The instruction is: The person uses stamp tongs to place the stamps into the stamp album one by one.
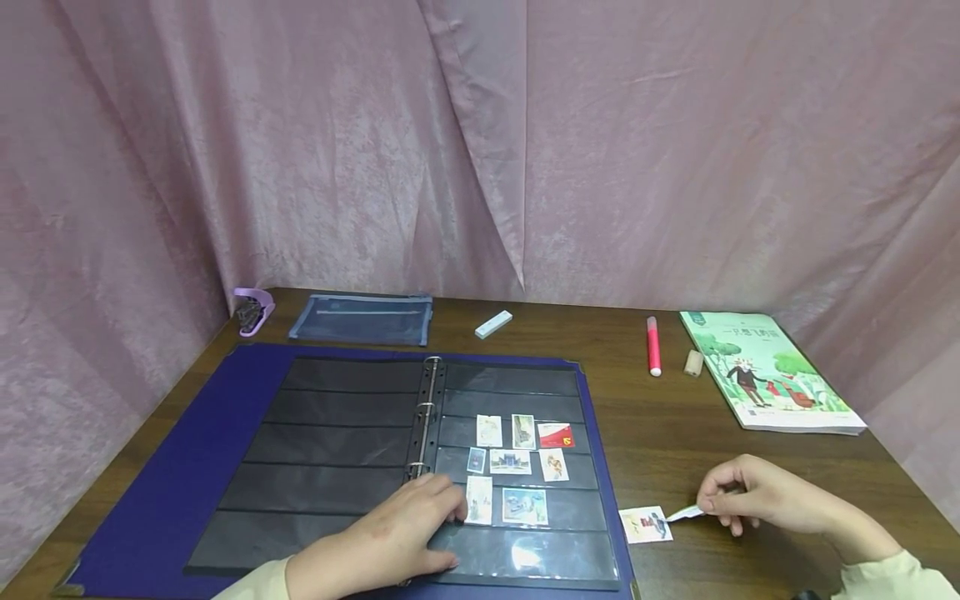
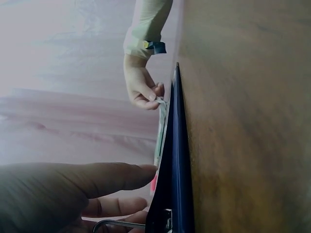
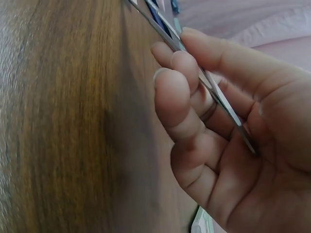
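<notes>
A ring-bound stamp album (image 1: 330,433) lies open, its black pages crossed by clear strips and its cover blue. My left hand (image 1: 401,525) rests on it near the rings, fingers loosely bent and thumb apart from them, beside a pale stamp (image 1: 478,500). Several other stamps sit on the right-hand page. To the right of the cover, a white-bordered stamp (image 1: 643,527) with a red and dark picture lies on the table. My right hand (image 1: 772,500) pinches metal tweezers (image 3: 221,99) between thumb and fingers. In the head view their tips overlap that stamp's right edge.
Along the back stand a purple tape dispenser (image 1: 255,312), a blue mesh pouch (image 1: 363,320) and a small white stick (image 1: 493,324). A pink marker (image 1: 654,346), an eraser (image 1: 693,363) and a green picture book (image 1: 772,371) lie at the right. Pink curtains (image 1: 360,150) hang behind the table.
</notes>
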Demonstrator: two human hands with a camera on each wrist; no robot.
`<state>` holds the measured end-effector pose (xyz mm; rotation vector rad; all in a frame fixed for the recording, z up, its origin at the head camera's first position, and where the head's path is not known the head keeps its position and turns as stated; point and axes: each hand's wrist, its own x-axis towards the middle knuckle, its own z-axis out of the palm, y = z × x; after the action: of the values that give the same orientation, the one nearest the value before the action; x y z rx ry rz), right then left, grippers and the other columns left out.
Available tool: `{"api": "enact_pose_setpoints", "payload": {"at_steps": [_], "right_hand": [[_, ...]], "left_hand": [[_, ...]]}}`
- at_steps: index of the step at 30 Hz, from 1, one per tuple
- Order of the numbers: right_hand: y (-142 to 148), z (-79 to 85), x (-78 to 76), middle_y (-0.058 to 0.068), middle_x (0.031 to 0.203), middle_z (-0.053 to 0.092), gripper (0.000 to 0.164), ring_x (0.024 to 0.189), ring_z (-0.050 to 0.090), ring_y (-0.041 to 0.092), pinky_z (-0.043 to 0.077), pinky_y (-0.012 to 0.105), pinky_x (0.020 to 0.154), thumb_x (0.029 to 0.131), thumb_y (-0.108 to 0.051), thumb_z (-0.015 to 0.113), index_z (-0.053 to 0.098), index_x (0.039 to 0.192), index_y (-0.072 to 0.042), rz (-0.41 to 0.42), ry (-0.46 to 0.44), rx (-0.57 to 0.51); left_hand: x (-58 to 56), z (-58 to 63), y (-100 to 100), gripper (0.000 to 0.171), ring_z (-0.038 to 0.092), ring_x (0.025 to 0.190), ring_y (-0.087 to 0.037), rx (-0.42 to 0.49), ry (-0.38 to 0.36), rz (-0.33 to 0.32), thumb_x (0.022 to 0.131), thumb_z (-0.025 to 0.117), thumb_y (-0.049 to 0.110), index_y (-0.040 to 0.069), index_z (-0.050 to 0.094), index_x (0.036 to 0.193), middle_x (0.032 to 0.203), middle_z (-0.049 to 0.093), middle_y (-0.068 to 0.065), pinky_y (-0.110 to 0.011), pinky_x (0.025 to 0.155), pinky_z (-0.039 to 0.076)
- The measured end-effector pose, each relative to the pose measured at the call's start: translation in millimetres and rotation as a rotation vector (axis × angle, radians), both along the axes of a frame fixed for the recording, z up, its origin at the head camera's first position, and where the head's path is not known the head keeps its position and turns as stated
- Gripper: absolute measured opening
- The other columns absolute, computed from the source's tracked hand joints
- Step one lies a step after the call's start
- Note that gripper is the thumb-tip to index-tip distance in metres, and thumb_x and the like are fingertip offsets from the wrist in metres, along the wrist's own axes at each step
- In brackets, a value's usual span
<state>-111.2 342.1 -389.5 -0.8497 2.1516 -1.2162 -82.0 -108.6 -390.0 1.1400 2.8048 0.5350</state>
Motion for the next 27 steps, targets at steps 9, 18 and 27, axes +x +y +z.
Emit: {"api": "enact_pose_setpoints", "payload": {"at_steps": [9, 18, 27], "right_hand": [[1, 4.1, 2.1, 0.015, 0.063, 0.054, 0.016, 0.054, 0.056, 0.005, 0.04, 0.023, 0.04, 0.089, 0.0, 0.047, 0.061, 0.086, -0.006, -0.004, 0.064, 0.012], [8, 10.9, 8.1, 0.014, 0.068, 0.054, 0.018, 0.055, 0.057, 0.012, 0.046, 0.026, 0.047, 0.087, 0.008, 0.044, 0.059, 0.086, -0.002, -0.016, 0.112, -0.028], [4, 18.4, 7.2, 0.008, 0.067, 0.056, 0.017, 0.054, 0.057, 0.01, 0.046, 0.026, 0.048, 0.086, 0.008, 0.046, 0.059, 0.086, -0.003, -0.014, 0.173, -0.035]], "left_hand": [[2.6, 1.1, 1, 0.035, 0.037, 0.074, -0.001, -0.01, 0.01, 0.006, 0.066, 0.076, 0.032, 0.021, 0.051, 0.088, 0.076, 0.043, 0.016, -0.021, 0.071, 0.038], [3.2, 1.9, 4, 0.034, 0.04, 0.076, 0.0, -0.03, -0.005, 0.007, 0.066, 0.076, 0.03, 0.021, 0.053, 0.09, 0.077, 0.047, 0.016, -0.025, 0.078, 0.04], [8.1, 0.7, 6, 0.035, 0.042, 0.08, -0.002, -0.055, 0.045, 0.026, 0.064, 0.076, 0.035, 0.021, 0.055, 0.088, 0.082, 0.05, 0.014, -0.025, 0.077, 0.041]]}}
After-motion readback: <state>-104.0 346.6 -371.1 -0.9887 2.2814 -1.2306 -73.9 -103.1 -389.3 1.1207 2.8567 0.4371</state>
